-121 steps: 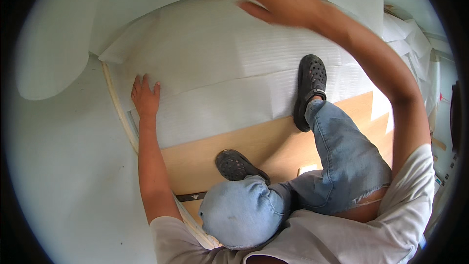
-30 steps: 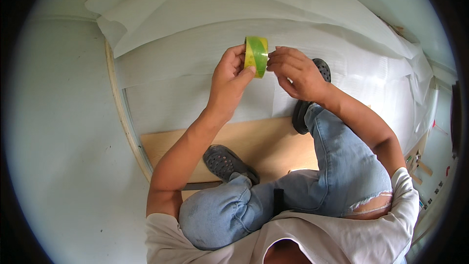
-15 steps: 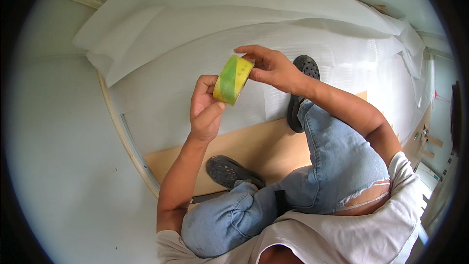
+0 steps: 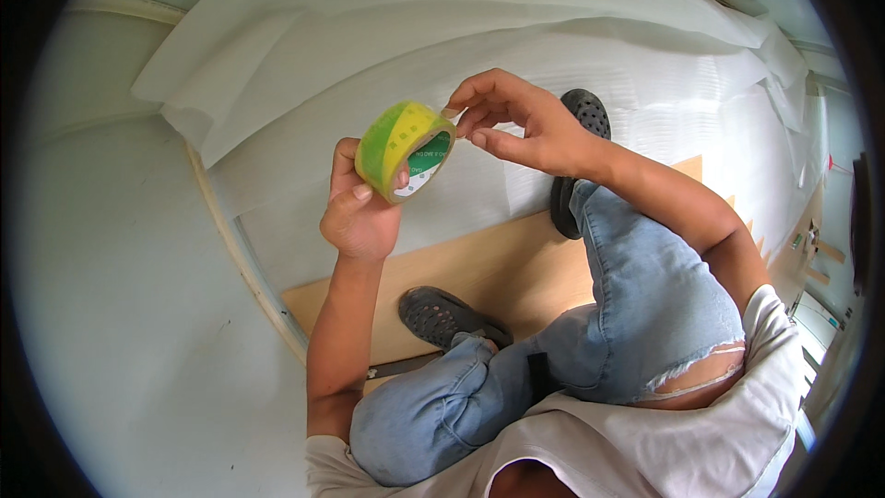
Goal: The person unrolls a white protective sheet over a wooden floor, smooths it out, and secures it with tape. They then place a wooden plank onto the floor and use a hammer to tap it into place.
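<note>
A roll of yellow-and-green tape point(image 4: 392, 134) with a green-and-white core is held up by my left hand point(image 4: 359, 212), thumb outside and a finger through the ring. At the roll's right side, my right hand point(image 4: 521, 129) has curled fingers pinching what looks like a clear loose strip of the tape. Below my hands are white foam sheeting point(image 4: 479, 194) and a pale wooden board point(image 4: 475, 272). My dark clogs point(image 4: 442, 318) rest on or beside them, with my bent legs in blue jeans point(image 4: 645, 286) closer to me.
White sheets point(image 4: 267, 46) lie loosely folded across the back. A long pale strip point(image 4: 221, 217) edges the board at the left, beside a plain grey-green surface point(image 4: 129, 295). At the far right, a strip of wood with small items point(image 4: 802, 244) sits near some dark objects.
Four seconds ago my hands were apart over the sheeting, empty-looking; now they hold tape. Over the last second the roll moved left and down and turned, showing its core.
</note>
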Tool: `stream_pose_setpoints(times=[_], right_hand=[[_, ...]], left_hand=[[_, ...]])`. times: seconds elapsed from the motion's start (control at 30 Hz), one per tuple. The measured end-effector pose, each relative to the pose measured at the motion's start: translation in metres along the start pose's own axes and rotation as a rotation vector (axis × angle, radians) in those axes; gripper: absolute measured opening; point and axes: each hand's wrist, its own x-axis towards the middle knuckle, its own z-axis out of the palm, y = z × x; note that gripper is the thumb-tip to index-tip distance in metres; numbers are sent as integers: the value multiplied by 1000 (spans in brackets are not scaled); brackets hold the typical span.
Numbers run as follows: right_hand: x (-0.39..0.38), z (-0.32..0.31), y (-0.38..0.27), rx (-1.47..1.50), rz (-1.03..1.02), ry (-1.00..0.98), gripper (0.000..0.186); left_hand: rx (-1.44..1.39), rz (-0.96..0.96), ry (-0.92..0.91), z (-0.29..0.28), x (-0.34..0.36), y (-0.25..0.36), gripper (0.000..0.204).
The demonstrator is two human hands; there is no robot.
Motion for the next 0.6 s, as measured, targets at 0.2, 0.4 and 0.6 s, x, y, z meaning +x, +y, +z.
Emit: stream_pose_setpoints(times=[0.2, 0.4, 0.6], right_hand=[[5, 7, -3, -137, -38, 25, 33], [10, 18, -14, -375, -191, 142, 25], [14, 22, -18, -497, -225, 220, 18]], left_hand=[[-179, 42, -50, 0, 8, -1, 33], [-205, 33, -16, 1, 7, 1, 32], [-171, 40, -2, 5, 6, 3, 35]])
